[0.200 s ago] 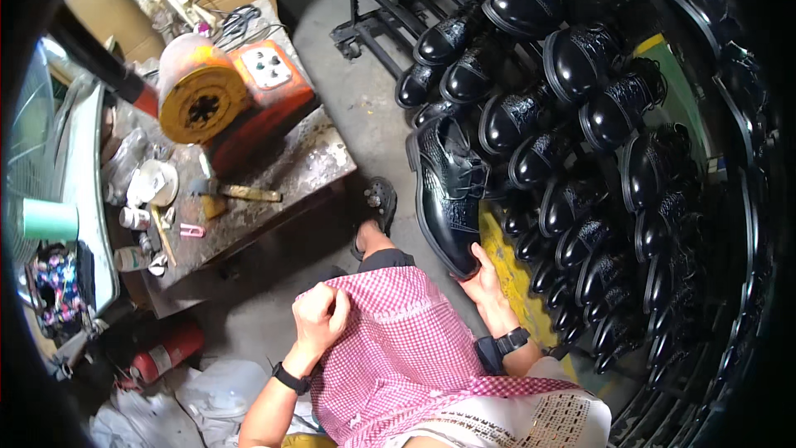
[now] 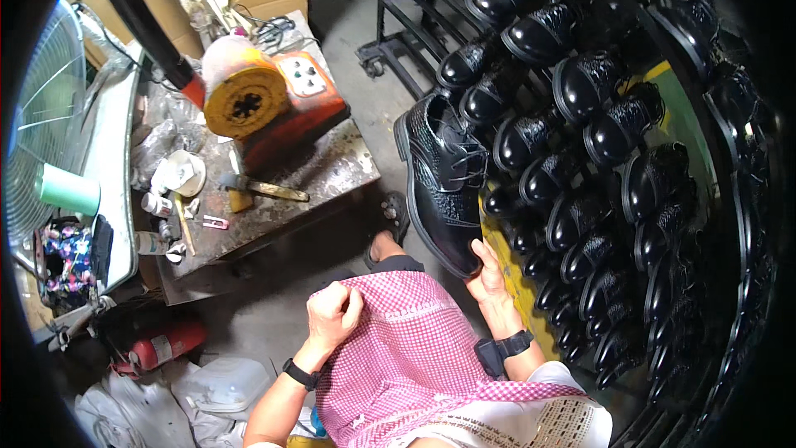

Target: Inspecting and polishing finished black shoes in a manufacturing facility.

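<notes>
A black lace-up leather shoe (image 2: pixel 444 191) with an embossed texture is in my right hand (image 2: pixel 487 275), thumb on the toe and fingers beneath it. Its toe points toward me and its heel away; the laces are threaded. My left hand (image 2: pixel 334 313) is curled into a fist beside the upper left of the pink checked apron (image 2: pixel 406 315). Whatever that fist encloses, if anything, is hidden by the fingers.
Rows of similar black shoes (image 2: pixel 572 216) fill a rack on the right. At left, a workbench (image 2: pixel 348 170) carries an orange machine with a yellow wheel (image 2: pixel 246 105), a hammer (image 2: pixel 278 191) and small bottles. A fan (image 2: pixel 50 116) and a fire extinguisher (image 2: pixel 166 346) are farther left.
The view has shifted slightly, so the bench sits farther right in the picture. Both hands keep their poses, with the shoe still in the right one and tilted a little differently.
</notes>
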A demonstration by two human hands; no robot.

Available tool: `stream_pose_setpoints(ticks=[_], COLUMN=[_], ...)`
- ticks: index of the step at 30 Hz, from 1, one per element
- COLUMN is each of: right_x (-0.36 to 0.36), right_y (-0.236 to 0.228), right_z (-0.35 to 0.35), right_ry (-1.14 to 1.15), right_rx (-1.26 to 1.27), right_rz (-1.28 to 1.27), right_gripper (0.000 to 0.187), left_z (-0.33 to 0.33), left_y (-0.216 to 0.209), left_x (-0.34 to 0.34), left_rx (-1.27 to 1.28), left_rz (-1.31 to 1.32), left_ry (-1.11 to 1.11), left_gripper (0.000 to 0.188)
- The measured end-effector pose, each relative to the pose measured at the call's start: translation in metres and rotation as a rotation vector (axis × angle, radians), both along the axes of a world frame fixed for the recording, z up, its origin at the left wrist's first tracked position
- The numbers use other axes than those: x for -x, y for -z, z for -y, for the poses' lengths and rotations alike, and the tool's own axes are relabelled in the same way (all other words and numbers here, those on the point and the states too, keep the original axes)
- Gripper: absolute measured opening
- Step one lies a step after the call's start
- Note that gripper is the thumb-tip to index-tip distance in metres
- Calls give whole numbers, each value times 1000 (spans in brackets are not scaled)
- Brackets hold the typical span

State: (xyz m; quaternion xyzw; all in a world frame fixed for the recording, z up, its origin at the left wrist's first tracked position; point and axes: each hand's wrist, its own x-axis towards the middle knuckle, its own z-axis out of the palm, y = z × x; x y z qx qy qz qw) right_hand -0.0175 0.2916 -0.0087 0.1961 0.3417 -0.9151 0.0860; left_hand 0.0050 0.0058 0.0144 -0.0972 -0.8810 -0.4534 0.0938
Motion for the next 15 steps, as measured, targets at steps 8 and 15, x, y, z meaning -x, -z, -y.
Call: stream_pose_setpoints(ticks=[8, 15], right_x=[66, 120], right_y=[-31, -62], right_z=[57, 95], right_ry=[51, -19], right_rx=[16, -35], right_rz=[-84, -316], right_gripper=[35, 50], left_z=[7, 13], left_y=[-4, -2], left_x=[-4, -5], left_rx=[-14, -47], left_rz=[-28, -77], left_ry=[2, 1], left_gripper=[16, 20])
